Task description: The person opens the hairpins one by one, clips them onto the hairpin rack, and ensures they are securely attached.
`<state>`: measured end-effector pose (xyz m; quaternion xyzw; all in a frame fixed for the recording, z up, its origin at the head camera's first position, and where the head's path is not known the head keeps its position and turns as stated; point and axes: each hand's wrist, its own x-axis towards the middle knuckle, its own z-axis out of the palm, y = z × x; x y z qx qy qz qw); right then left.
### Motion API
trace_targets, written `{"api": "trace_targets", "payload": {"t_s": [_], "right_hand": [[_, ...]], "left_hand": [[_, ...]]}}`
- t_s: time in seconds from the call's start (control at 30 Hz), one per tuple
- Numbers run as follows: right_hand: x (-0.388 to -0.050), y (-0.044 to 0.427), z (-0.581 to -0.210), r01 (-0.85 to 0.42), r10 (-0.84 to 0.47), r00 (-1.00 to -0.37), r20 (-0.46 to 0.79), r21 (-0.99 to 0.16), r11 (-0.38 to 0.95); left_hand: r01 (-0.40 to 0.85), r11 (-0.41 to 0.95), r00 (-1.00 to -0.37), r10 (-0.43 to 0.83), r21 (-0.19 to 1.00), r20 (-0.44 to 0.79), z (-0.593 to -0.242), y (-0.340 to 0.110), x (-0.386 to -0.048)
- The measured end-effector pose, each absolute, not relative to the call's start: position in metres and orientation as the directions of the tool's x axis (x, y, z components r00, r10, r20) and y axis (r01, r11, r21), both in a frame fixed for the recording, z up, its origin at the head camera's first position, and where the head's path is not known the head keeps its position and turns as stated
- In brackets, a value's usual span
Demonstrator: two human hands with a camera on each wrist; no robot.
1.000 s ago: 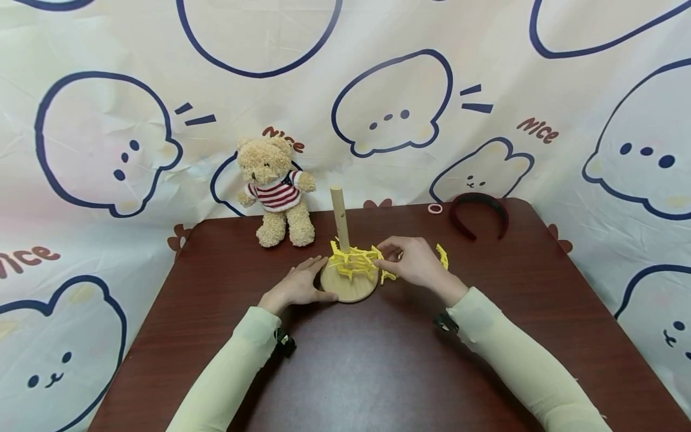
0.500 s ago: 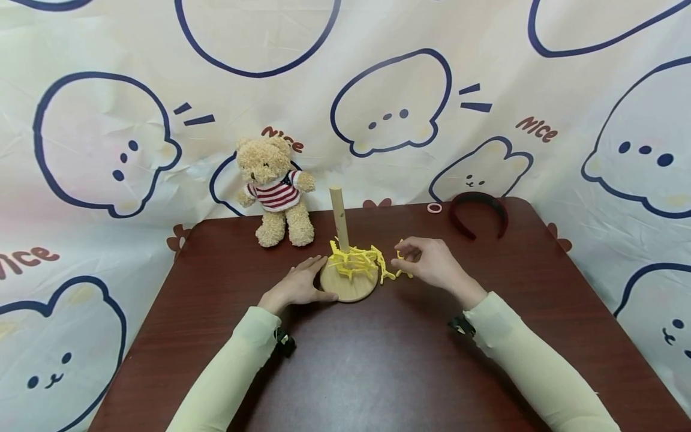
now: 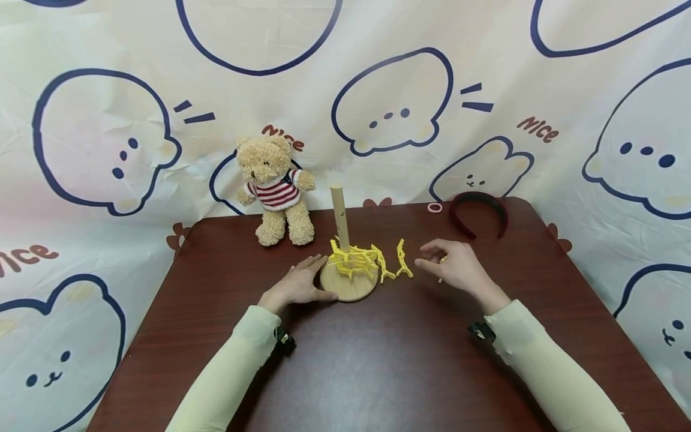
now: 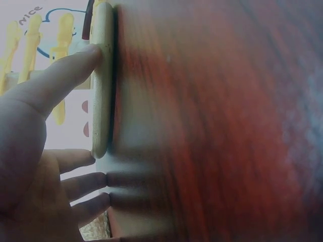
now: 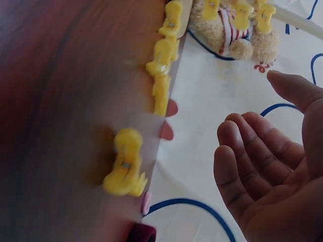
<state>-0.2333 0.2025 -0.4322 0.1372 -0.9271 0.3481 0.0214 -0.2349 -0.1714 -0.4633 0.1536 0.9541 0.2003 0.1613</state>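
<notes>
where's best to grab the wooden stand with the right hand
Probably the bare upper part of its post, with the right hand coming in from the right. The post stands upright, slim and round, so fingers could wrap it above the yellow pieces around its lower part. The left hand touches the left side of the round base.

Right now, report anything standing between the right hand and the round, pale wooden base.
Between them sit one branched yellow plastic piece, nearer the right hand, and another yellow piece, beside the base.
</notes>
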Motion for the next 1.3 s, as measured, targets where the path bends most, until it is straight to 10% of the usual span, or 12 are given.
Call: {"api": "trace_targets", "payload": {"t_s": [1.3], "right_hand": [[-0.231,0.248,-0.467,-0.048,-0.078,-0.995,-0.058,-0.407,0.912]], "left_hand": [[0.235,0.872,-0.900,0.363,0.430,-0.243,-0.466,-0.173,-0.236]]}}
